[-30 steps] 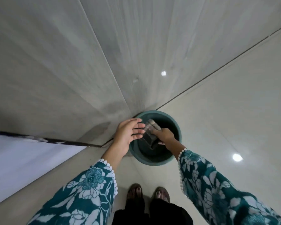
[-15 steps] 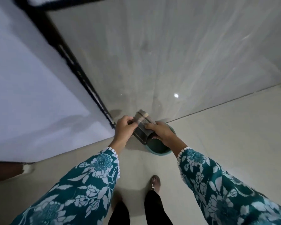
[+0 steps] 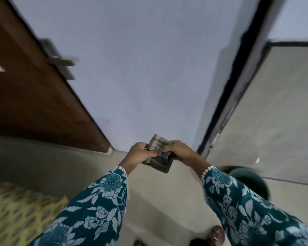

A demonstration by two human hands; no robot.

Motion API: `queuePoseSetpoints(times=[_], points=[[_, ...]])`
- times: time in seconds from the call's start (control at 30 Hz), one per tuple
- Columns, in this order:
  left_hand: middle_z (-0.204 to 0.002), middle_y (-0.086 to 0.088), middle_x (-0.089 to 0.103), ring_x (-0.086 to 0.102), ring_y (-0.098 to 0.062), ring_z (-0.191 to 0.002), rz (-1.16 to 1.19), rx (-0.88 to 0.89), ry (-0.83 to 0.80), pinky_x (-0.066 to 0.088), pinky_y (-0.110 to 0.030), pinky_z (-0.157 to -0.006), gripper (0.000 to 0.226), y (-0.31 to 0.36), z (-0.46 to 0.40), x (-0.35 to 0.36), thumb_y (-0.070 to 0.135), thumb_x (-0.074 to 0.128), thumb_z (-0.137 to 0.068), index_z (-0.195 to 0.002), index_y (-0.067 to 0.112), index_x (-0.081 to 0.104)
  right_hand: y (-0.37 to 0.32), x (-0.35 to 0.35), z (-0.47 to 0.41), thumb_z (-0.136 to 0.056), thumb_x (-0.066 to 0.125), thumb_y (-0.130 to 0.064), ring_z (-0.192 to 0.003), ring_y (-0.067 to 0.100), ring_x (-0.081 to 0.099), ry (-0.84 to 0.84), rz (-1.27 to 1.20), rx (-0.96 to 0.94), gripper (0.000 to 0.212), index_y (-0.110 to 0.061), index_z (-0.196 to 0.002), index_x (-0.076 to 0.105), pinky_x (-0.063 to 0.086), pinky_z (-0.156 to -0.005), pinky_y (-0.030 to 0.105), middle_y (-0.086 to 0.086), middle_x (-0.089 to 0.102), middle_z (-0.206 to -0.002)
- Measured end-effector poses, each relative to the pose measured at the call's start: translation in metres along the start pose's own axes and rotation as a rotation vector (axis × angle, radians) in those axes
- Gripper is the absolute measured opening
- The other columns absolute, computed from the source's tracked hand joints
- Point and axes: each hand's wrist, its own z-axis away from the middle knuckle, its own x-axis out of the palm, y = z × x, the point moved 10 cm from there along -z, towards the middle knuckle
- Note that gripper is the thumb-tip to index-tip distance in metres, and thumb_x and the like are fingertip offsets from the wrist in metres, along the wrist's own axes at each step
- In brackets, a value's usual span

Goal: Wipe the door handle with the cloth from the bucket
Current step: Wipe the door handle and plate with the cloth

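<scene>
- A pale wall (image 3: 140, 68) is filling the middle of the view.
- A black frame strip (image 3: 238, 82) is running down the wall's right edge.
- A yellow patterned mat (image 3: 16, 213) is lying at the floor's (image 3: 158, 201) lower left corner.
- Floral sleeves (image 3: 96, 210) are covering both forearms.

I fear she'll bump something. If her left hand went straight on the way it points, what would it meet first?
Probably the cloth it already grips, then the right hand; beyond them, the pale wall, though depth is unclear.
</scene>
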Motion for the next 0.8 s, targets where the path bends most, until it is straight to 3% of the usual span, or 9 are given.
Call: queuePoseSetpoints(times=[0.07, 0.13, 0.23, 0.37, 0.47, 0.53, 0.6, 0.73, 0.8], points=[[-0.082, -0.006, 0.073, 0.069, -0.022, -0.077, 0.082, 0.007, 0.14, 0.05, -0.023, -0.057, 0.015, -0.023, 0.024, -0.071, 0.016, 0.078, -0.075, -0.087, 0.011, 0.071, -0.028, 0.062, -0.013, -0.079, 0.071, -0.021, -0.095, 0.025, 0.06, -0.019, 0.123, -0.059, 0.043, -0.005, -0.117, 0.057, 0.048, -0.074, 0.031, 0.01, 0.063, -0.106], [-0.08, -0.004, 0.071, 0.068, -0.021, -0.075, 0.155, 0.016, 0.274, 0.048, -0.018, -0.05, 0.019, -0.039, 0.048, -0.135, 0.015, 0.076, -0.077, -0.093, 0.007, 0.069, -0.064, 0.106, -0.021, -0.076, 0.075, -0.031, -0.098, 0.02, 0.056, 0.133, 0.285, -0.188, 0.056, -0.013, -0.124, 0.05, 0.045, -0.078, 0.028, 0.003, 0.055, -0.111], [-0.086, -0.001, 0.069, 0.067, -0.014, -0.077, 0.144, 0.051, 0.444, 0.052, -0.018, -0.055, 0.021, -0.046, 0.079, -0.213, 0.02, 0.074, -0.081, -0.098, 0.012, 0.065, -0.121, 0.171, -0.015, -0.078, 0.073, -0.03, -0.091, 0.014, 0.052, 0.339, 0.411, -0.467, 0.047, -0.016, -0.118, 0.053, 0.041, -0.076, 0.023, 0.002, 0.05, -0.107], [-0.088, -0.004, 0.071, 0.068, -0.019, -0.082, 0.124, 0.145, 0.606, 0.056, -0.025, -0.068, 0.023, -0.036, 0.091, -0.283, 0.022, 0.073, -0.08, -0.099, 0.01, 0.067, -0.163, 0.254, -0.029, -0.089, 0.057, -0.039, -0.093, 0.016, 0.056, 0.229, 0.37, -0.556, 0.04, -0.018, -0.123, 0.052, 0.045, -0.079, 0.026, 0.001, 0.056, -0.108], [-0.096, 0.0, 0.069, 0.066, -0.017, -0.091, 0.148, 0.238, 0.487, 0.051, -0.012, -0.066, 0.038, -0.018, 0.071, -0.299, 0.012, 0.075, -0.077, -0.111, 0.011, 0.06, -0.187, 0.287, -0.051, -0.087, 0.055, -0.051, -0.1, 0.015, 0.06, 0.095, 0.146, -0.479, 0.041, -0.029, -0.121, 0.046, 0.051, -0.089, 0.033, -0.004, 0.06, -0.112], [-0.11, -0.004, 0.067, 0.064, -0.018, -0.104, 0.188, 0.334, 0.33, 0.054, -0.024, -0.084, 0.05, -0.004, 0.051, -0.303, 0.002, 0.074, -0.077, -0.122, 0.011, 0.054, -0.203, 0.292, -0.069, -0.085, 0.06, -0.047, -0.102, 0.017, 0.062, 0.085, 0.033, -0.441, 0.043, -0.024, -0.12, 0.049, 0.052, -0.093, 0.037, -0.001, 0.064, -0.112], [-0.117, -0.001, 0.065, 0.064, -0.01, -0.104, 0.217, 0.388, 0.21, 0.053, -0.03, -0.09, 0.055, 0.002, 0.033, -0.316, -0.002, 0.071, -0.078, -0.125, 0.019, 0.052, -0.219, 0.29, -0.088, -0.086, 0.061, -0.037, -0.102, 0.026, 0.065, 0.089, -0.061, -0.415, 0.039, -0.016, -0.119, 0.055, 0.053, -0.092, 0.046, 0.01, 0.067, -0.111], [-0.119, 0.002, 0.061, 0.064, -0.011, -0.099, 0.266, 0.362, 0.118, 0.051, -0.019, -0.077, 0.038, 0.004, -0.004, -0.362, 0.005, 0.062, -0.088, -0.123, 0.018, 0.054, -0.25, 0.286, -0.123, -0.093, 0.051, -0.023, -0.091, 0.039, 0.064, 0.069, -0.215, -0.404, 0.031, -0.001, -0.111, 0.063, 0.051, -0.071, 0.042, 0.029, 0.066, -0.108], [-0.113, -0.001, 0.067, 0.066, -0.014, -0.094, 0.269, 0.357, 0.124, 0.05, -0.021, -0.072, 0.024, 0.005, -0.018, -0.39, 0.007, 0.058, -0.092, -0.112, 0.021, 0.058, -0.265, 0.281, -0.139, -0.094, 0.048, -0.022, -0.096, 0.042, 0.063, 0.134, -0.244, -0.399, 0.032, 0.0, -0.11, 0.064, 0.049, -0.072, 0.041, 0.028, 0.067, -0.107]])
